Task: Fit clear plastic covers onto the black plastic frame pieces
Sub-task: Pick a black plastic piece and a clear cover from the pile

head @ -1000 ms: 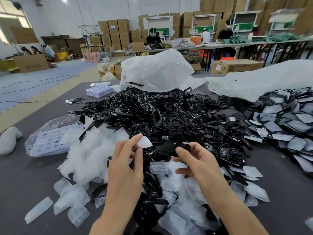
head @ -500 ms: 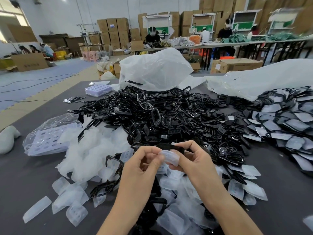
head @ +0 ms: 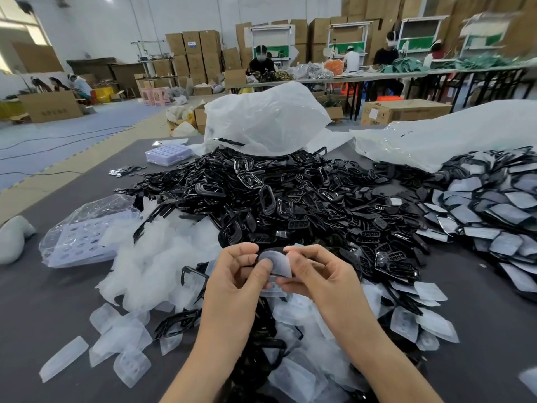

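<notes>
1. Your left hand (head: 232, 274) and right hand (head: 322, 274) each pinched one clear cover (head: 276, 261), thumbs pressing its face
2. A black frame (head: 270, 251) edged out behind it, mostly hidden
3. Loose covers (head: 151, 266) lay below and left on the table (head: 43, 309); the frame heap (head: 290, 199) sat beyond

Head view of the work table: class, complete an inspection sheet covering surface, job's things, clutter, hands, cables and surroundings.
Surface: dark grey table, largely buried under parts.
Job's things: clear cover pinched between both hands; black frame pile behind; loose clear covers near left; covered pieces heaped right.
Clutter: white plastic bags, bagged trays.
Grippers: left hand and right hand both pinch the cover.
Cables: black cables on the floor, left.
Surroundings: cardboard boxes, people at far tables.
</notes>
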Demonstrator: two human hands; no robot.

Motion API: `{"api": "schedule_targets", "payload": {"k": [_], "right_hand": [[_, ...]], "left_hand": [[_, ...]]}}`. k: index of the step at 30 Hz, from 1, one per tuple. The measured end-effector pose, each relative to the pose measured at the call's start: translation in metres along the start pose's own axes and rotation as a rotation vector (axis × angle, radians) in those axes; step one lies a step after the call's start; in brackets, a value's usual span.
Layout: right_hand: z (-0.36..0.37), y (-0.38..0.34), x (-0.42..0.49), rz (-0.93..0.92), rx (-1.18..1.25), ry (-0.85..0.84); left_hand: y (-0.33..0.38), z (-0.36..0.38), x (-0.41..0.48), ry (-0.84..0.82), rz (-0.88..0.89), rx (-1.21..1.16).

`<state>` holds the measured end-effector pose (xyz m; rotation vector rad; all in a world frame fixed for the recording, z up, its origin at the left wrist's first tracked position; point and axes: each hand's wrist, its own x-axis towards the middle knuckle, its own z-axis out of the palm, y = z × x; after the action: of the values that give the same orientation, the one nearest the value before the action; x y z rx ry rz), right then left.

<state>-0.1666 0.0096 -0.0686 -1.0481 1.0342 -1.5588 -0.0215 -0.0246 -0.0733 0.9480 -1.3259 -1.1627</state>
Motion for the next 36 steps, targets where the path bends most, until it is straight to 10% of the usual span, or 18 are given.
{"api": "schedule_targets", "payload": {"k": [36], "right_hand": [[0.005,0.008,-0.003,-0.033,-0.01,0.027]], "left_hand": [[0.015,0.007,-0.013,-0.129,0.103,0.109]]}}
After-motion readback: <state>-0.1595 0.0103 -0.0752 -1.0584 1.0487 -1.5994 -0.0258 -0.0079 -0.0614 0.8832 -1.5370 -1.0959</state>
